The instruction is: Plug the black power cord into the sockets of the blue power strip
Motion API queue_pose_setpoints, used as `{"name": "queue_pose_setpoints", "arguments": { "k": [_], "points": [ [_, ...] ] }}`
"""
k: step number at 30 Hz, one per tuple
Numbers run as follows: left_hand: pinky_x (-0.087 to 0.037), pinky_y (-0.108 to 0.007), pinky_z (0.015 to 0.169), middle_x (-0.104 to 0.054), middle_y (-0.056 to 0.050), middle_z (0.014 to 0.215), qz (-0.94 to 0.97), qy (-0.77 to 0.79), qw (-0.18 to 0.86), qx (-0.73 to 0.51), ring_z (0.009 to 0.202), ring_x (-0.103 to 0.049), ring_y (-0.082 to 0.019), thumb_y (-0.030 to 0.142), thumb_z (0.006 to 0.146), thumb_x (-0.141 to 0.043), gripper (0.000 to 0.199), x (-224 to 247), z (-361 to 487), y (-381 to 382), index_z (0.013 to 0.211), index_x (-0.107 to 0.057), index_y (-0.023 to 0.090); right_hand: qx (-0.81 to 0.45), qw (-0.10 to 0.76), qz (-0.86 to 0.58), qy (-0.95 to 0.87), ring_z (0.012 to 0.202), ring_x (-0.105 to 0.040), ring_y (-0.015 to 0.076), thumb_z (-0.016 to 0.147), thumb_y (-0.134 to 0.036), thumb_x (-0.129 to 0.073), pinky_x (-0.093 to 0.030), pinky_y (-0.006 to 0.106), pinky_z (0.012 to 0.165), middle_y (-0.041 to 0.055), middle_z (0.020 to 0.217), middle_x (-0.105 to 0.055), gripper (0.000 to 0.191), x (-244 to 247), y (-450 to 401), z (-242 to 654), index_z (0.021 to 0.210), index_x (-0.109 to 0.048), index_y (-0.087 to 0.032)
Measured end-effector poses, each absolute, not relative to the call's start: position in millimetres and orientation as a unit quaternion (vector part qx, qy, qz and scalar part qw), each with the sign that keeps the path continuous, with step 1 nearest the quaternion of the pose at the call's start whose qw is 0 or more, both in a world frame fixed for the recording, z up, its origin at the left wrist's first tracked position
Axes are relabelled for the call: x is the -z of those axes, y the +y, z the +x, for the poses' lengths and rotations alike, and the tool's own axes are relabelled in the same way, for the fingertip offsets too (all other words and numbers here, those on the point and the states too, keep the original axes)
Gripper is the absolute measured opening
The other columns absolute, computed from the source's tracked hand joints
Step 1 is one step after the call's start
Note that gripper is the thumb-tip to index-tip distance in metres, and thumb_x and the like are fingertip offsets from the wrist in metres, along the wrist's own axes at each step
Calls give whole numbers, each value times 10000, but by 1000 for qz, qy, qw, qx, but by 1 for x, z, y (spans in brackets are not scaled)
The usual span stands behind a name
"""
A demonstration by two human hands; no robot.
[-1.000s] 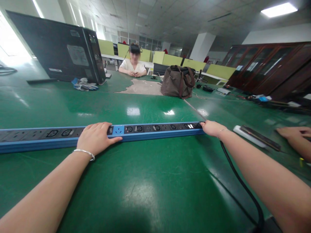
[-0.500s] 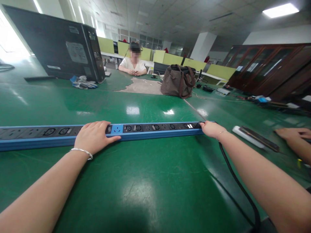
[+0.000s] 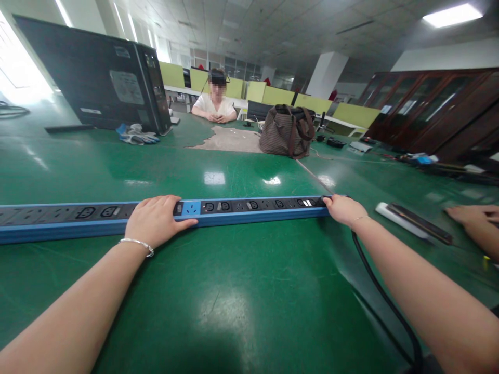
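A long blue and black power strip (image 3: 259,205) lies across the green table, with rows of sockets facing up and one bright blue socket near its middle. My left hand (image 3: 152,221) is wrapped over the strip just left of that blue socket, thumb along the front edge. At the strip's right end, the fingers of my right hand (image 3: 341,209) are closed on a black plug (image 3: 324,199), mostly hidden by the hand. A thick black cable (image 3: 376,283) runs from beneath my right wrist toward the lower right. Whether the plug sits in a socket cannot be made out.
To the right lie a white and black bar (image 3: 409,221) and another person's hand (image 3: 468,214). Farther back are a brown bag (image 3: 287,131), gloves (image 3: 136,135) and a black computer case (image 3: 97,78). Someone sits across the green table (image 3: 249,280).
The whole view has shifted slightly to the right. Both hands keep their places on the strip and at its right end, with no clear movement against it.
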State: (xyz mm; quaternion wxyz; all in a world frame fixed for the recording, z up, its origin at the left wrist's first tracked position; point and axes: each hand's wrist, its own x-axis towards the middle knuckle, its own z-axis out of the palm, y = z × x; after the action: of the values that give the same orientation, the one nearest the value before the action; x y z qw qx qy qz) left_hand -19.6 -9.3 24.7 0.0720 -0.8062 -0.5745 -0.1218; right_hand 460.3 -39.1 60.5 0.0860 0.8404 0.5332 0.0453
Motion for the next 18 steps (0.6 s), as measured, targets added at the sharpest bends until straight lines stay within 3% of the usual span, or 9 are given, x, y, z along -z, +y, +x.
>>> {"name": "queue_pose_setpoints", "arguments": {
  "k": [11, 18],
  "points": [
    [-401, -457, 925, -650, -160, 1079, -804, -578, 65, 122, 1054, -579, -323, 745, 701, -439, 751, -25, -20, -9, 1147, -559, 153, -53, 108, 836, 536, 965, -638, 309, 917, -414, -260, -461, 407, 837, 236, 1030, -660, 517, -68, -41, 458, 983, -654, -86],
    [-393, -457, 924, -646, -180, 1070, -806, -572, 68, 137, 1059, -571, -337, 744, 696, -450, 778, -23, -21, -9, 1141, -563, 116, -60, 127, 841, 522, 970, -640, 297, 922, -434, -261, -461, 389, 840, 230, 1024, -662, 534, -68, -41, 457, 1030, -642, -76]
  ]
}}
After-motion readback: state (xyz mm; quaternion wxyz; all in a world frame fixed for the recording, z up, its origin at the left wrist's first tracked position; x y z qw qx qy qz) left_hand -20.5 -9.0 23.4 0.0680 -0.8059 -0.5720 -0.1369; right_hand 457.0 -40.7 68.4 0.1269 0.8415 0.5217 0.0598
